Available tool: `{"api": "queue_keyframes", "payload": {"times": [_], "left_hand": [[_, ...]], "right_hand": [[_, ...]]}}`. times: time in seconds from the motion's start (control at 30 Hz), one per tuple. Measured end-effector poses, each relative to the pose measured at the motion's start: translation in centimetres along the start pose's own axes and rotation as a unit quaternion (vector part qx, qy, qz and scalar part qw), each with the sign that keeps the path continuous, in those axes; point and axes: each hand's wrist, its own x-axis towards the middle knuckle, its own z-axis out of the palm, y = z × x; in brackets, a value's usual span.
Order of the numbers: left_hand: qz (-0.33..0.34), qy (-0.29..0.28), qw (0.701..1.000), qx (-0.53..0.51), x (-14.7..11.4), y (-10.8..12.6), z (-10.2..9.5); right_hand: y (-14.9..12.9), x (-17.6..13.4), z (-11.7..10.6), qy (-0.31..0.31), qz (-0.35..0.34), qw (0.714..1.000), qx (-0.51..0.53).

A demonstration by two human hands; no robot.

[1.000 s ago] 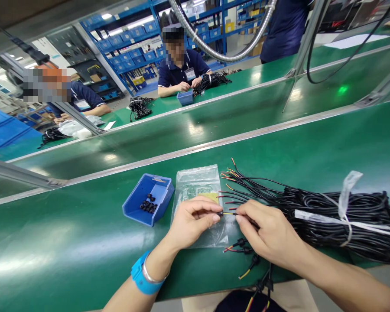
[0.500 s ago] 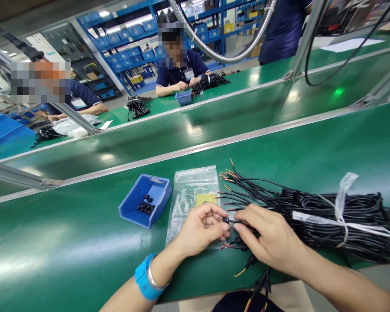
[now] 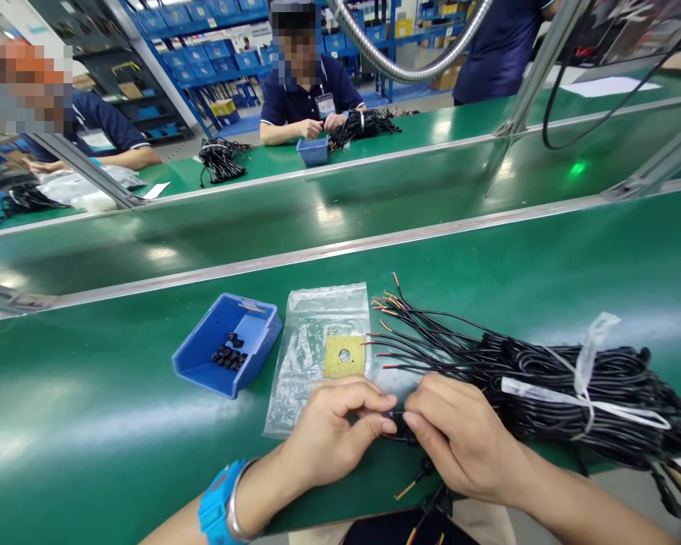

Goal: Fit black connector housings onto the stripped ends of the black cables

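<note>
Between my hands runs a short bit of black cable (image 3: 398, 414). My left hand (image 3: 337, 435) pinches thumb and fingertips together at the cable's end; the small black fitting there is mostly covered by the fingers. My right hand (image 3: 465, 435) grips the same cable just to the right, fingers curled over it. Behind and right of the hands lies a large bundle of black cables (image 3: 545, 378), tied with a white band, its red and yellow wire ends fanning left. Other cable ends with black fittings (image 3: 425, 465) hang below my right hand at the table edge.
A blue bin (image 3: 261, 356) holding several small black fittings (image 3: 230, 354) stands at left. Beside it lies a clear plastic bag (image 3: 300, 325) with a yellow square (image 3: 340, 363) with a hole. Across the metal rail (image 3: 204, 269), co-workers sit by a green bench (image 3: 431, 140) with cable bundles.
My left fingertips have closed over the black fitting, which showed between the hands before. Both hands sit slightly lower in view. The camera has turned a little, shifting the bin leftward.
</note>
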Motion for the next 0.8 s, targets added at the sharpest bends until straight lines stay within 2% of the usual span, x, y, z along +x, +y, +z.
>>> {"api": "queue_keyframes", "payload": {"times": [0.07, 0.13, 0.53, 0.6, 0.67, 0.8], "left_hand": [[0.044, 0.007, 0.999, 0.020, 0.0, 0.2, 0.1], [0.057, 0.011, 0.998, 0.037, 0.1, 0.3, 0.2], [0.048, 0.010, 0.998, 0.038, 0.1, 0.3, 0.9], [0.018, 0.015, 0.999, 0.031, 0.2, 0.2, 1.0], [-0.042, 0.033, 0.999, 0.010, 0.3, 0.1, 1.0], [-0.181, 0.059, 0.974, -0.124, 0.5, 0.0, 1.2]], "right_hand": [[0.0, 0.0, 0.0, -0.008, -0.004, 1.000, 0.001], [-0.1, 0.1, 0.1, -0.015, -0.007, 1.000, 0.000], [0.3, -0.1, 0.7, 0.007, -0.027, 0.999, 0.029], [0.3, 0.0, 0.7, 0.016, -0.023, 0.999, 0.033], [0.2, 0.2, 0.6, 0.024, -0.009, 0.999, 0.025], [-0.1, 0.4, 0.2, 0.029, 0.039, 0.999, 0.014]]}}
